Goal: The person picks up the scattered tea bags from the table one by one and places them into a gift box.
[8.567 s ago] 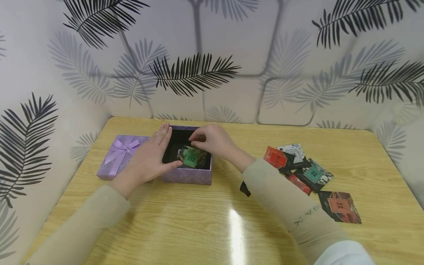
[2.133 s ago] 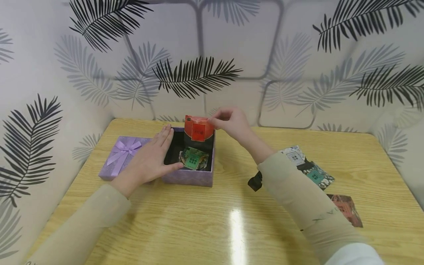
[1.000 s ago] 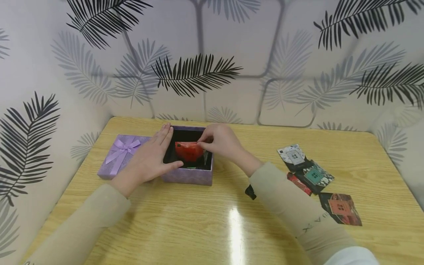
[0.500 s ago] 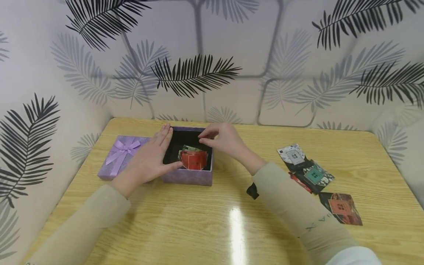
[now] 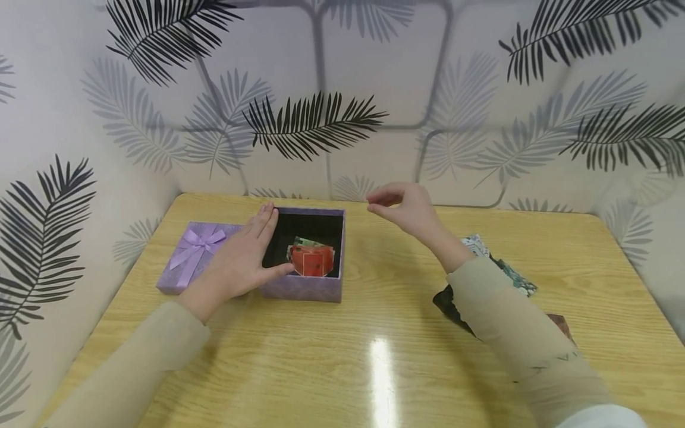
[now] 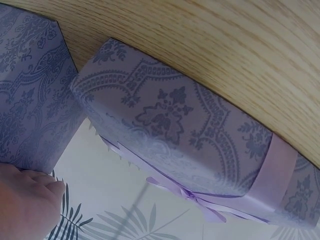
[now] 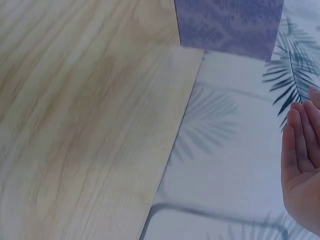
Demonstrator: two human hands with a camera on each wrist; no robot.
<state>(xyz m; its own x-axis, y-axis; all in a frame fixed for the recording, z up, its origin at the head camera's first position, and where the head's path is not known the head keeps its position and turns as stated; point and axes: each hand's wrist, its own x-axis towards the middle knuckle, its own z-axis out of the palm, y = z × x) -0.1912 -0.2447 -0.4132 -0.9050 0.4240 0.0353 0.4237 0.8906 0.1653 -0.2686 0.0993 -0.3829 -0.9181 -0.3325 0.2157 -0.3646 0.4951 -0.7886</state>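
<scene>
The left hand (image 5: 238,255) rests on the left edge of the purple box (image 5: 302,289), fingers straight and thumb over the front rim. Inside the box lies a red packet (image 5: 313,261) on top of a green one (image 5: 307,242). To the right of the box, the right hand (image 5: 414,214) is in the air above the table, fingers bent toward the thumb, holding nothing visible. In the right wrist view that hand (image 7: 302,160) shows loosely bent, empty fingers, apart from the box (image 7: 230,27). The left wrist view shows the left hand (image 6: 30,202) against the box (image 6: 35,95).
The purple lid (image 5: 195,255) with its ribbon bow stands left of the box, partly behind the left hand. On the right of the wooden table (image 5: 299,362) lie several packets, among them a white patterned one (image 5: 476,245) and a green one (image 5: 516,276), partly covered by the right sleeve.
The right hand lowered the red packet into the box, let it go, and has moved right, out of the box. The left hand has stayed in place.
</scene>
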